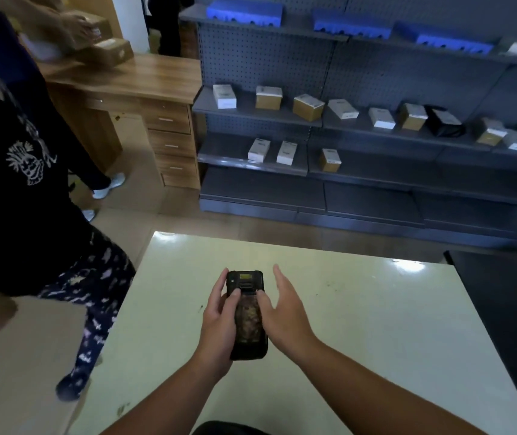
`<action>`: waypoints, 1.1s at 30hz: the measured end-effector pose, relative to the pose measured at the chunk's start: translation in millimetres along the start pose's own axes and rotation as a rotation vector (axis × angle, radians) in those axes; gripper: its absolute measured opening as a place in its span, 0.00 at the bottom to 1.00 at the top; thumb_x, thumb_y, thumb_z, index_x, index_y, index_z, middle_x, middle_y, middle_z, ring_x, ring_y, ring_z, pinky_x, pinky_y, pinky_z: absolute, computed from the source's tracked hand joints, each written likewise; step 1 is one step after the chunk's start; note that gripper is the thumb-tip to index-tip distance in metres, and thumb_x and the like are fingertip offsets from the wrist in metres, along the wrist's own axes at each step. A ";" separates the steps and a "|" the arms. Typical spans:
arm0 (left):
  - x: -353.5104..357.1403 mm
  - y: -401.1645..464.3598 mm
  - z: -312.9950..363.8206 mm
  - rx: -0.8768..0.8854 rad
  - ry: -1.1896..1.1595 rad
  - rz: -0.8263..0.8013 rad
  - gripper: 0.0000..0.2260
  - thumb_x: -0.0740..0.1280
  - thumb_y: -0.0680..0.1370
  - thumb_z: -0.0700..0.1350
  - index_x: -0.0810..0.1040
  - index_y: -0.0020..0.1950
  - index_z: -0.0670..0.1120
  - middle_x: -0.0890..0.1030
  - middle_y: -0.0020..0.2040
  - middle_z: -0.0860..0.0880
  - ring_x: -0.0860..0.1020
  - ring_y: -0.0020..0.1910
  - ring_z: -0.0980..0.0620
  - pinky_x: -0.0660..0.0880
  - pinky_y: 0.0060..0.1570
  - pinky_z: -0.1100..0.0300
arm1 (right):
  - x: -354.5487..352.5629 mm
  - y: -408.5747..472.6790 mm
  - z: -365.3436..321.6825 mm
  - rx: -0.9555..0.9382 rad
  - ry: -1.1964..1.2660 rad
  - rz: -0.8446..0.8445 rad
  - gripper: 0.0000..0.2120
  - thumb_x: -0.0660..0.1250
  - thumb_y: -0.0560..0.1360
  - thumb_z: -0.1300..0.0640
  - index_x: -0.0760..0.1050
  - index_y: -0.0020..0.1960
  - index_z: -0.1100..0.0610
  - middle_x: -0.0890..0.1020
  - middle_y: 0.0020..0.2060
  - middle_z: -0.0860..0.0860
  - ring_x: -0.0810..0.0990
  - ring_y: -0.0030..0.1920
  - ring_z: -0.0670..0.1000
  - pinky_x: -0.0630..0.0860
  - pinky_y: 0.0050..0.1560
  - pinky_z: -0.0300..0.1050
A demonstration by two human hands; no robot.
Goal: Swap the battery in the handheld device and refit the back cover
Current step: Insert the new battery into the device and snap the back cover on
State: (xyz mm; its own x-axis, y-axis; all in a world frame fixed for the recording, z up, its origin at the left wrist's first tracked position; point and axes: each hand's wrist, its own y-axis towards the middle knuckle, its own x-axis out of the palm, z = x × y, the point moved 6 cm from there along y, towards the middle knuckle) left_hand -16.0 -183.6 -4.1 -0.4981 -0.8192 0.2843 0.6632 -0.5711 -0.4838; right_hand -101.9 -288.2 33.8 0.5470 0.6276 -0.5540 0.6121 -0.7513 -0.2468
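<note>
Handheld device (247, 315): dark, rugged-cased unit, held lengthwise above the pale desk (360, 324), top end pointing away from the person; a yellowish patch shows near the top end, and a mottled brownish area fills the lower face. Whether this face is the screen or the back cannot be told.
Left hand (219, 321): wraps the device from its left side, fingers curled along that edge, thumb laid across the face just under the top section; it carries the device.
Right hand (285, 309): fingers spread and pointing away, not closed round anything; only the thumb touches the device, pressing the face beside the left thumb.
Thumbs: side by side, both on the band between the top section and the mottled area.
Desk: glossy, cream-coloured, a few dark specks on it; bare around the hands.
Bystander (31, 189): stands just beside the desk's left edge, in a dark printed top and patterned trousers.
Wooden counter (131, 76): well beyond, at upper left, with drawers beneath and cardboard boxes (109, 50) on top; another person's hand rests on one box.
Grey shelving (345, 127): along the far wall, small white and brown cartons (308, 106) spaced across two shelves, blue foam trays (244, 12) on the top one.
</note>
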 end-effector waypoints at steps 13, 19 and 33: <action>-0.7 4.8 11.8 0.042 -0.002 -0.035 0.21 0.60 0.86 0.45 0.78 0.67 0.72 0.84 0.65 0.48 0.86 0.57 0.44 0.84 0.43 0.49 | 5.4 3.6 -1.6 0.337 0.480 -0.011 0.17 0.65 0.81 0.55 0.74 0.69 0.51 0.83 0.60 0.50 0.81 0.53 0.45 0.78 0.46 0.42; -0.8 8.2 18.1 0.090 0.029 -0.033 0.23 0.59 0.85 0.45 0.76 0.67 0.73 0.84 0.65 0.51 0.84 0.61 0.45 0.85 0.50 0.47 | 13.7 -1.6 -8.5 0.345 0.634 -0.162 0.15 0.61 0.84 0.56 0.84 0.58 0.45 0.88 0.54 0.50 0.86 0.55 0.51 0.84 0.50 0.48; 3.9 8.3 15.2 0.105 0.086 -0.075 0.22 0.60 0.87 0.45 0.75 0.70 0.73 0.82 0.68 0.50 0.83 0.63 0.47 0.85 0.51 0.51 | 8.2 -2.6 -0.1 0.280 0.557 -0.140 0.12 0.62 0.85 0.54 0.83 0.59 0.42 0.89 0.50 0.43 0.87 0.50 0.44 0.82 0.46 0.40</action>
State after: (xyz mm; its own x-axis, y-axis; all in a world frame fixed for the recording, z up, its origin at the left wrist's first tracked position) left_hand -4.0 -192.3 5.6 -0.5917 -0.7688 0.2425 0.6748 -0.6369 -0.3728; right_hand -98.9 -281.1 30.0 0.7338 0.6790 -0.0236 0.5681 -0.6323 -0.5268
